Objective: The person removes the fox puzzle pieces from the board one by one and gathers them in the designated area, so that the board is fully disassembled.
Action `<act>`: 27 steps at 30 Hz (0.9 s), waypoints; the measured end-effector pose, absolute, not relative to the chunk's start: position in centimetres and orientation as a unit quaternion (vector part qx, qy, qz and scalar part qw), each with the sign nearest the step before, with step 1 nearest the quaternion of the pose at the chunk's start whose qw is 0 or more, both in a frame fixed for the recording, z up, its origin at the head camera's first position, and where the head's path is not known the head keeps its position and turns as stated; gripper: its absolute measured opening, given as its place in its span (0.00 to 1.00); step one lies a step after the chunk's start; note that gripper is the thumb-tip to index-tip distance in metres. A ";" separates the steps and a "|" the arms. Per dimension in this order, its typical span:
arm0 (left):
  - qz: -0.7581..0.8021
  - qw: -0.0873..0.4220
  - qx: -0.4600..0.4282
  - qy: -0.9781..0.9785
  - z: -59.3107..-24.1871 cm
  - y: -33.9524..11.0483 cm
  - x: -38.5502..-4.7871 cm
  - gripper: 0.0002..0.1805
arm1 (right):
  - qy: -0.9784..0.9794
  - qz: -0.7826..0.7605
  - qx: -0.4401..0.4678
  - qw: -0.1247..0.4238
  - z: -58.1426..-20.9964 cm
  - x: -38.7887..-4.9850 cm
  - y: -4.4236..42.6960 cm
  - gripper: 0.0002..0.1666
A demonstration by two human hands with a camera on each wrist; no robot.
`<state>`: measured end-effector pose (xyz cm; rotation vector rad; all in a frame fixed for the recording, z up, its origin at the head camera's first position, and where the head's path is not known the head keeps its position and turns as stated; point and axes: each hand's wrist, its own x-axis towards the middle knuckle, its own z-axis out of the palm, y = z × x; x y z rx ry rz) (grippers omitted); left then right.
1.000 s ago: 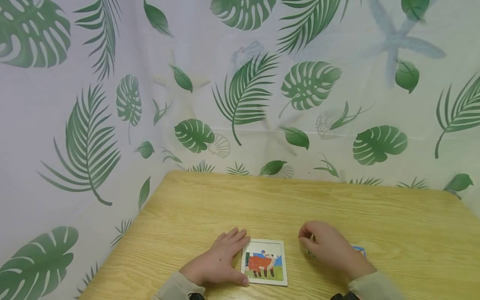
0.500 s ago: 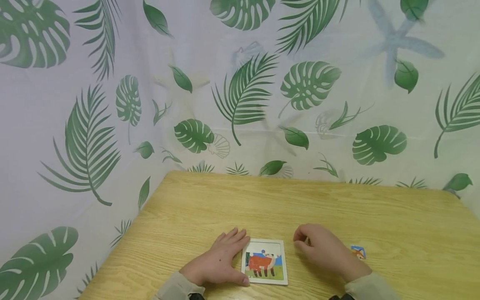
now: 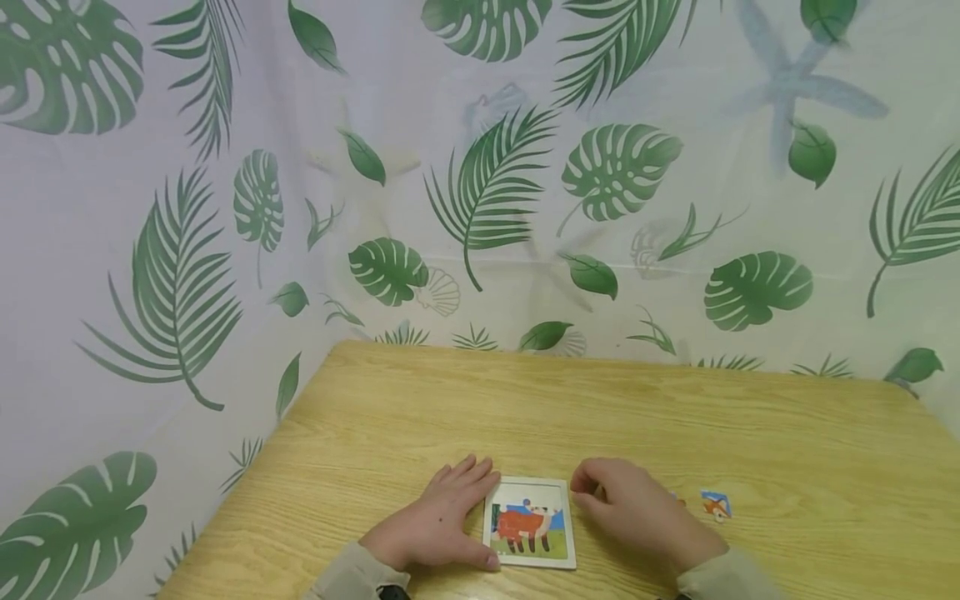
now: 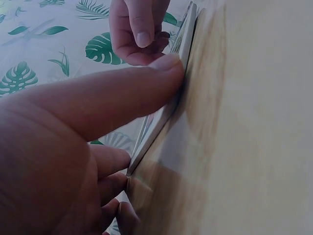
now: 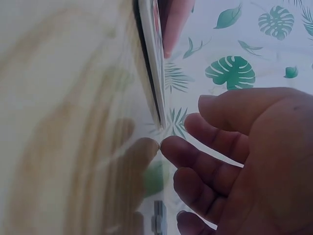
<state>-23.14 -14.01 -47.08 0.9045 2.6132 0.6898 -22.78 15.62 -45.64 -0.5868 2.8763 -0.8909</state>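
Observation:
A square picture puzzle [image 3: 531,533] in a white frame lies flat on the table; a red-brown animal on grass fills most of it, with a pale strip above. My left hand [image 3: 442,521] lies along its left side, fingers spread and fairly straight. In the left wrist view the thumb [image 4: 146,81] touches the frame's edge, and a finger meets its far end. My right hand [image 3: 633,508] is just right of the frame, fingers loosely curled. The right wrist view shows nothing between its thumb and fingers [image 5: 188,156], one fingertip reaching the tabletop.
A small blue and orange puzzle piece [image 3: 716,505] lies right of my right hand. Another orange bit [image 3: 681,501] peeks out behind that hand. The wooden table [image 3: 480,400] meets a leaf-printed cloth [image 3: 495,275] at its back and left.
My right hand has slid left along the table to the frame's right side, uncovering the loose piece behind it. The left hand and the framed puzzle have stayed put.

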 end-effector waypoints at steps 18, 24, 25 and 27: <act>0.244 0.149 0.310 0.906 -47.2 -14.1 -23.0 0.60 | 0.939 -0.279 -0.195 0.051 -46.8 -22.1 13.4 0.12; 0.251 0.150 0.308 0.905 -47.1 -14.0 -22.9 0.60 | 0.940 -0.259 -0.218 0.039 -46.9 -22.2 13.4 0.09; 0.251 0.149 0.308 0.906 -47.1 -14.0 -22.9 0.60 | 0.940 -0.259 -0.220 0.039 -46.8 -22.2 13.4 0.09; 0.252 0.149 0.309 0.905 -47.1 -14.0 -22.9 0.60 | 0.938 -0.260 -0.223 0.042 -46.8 -22.1 13.2 0.09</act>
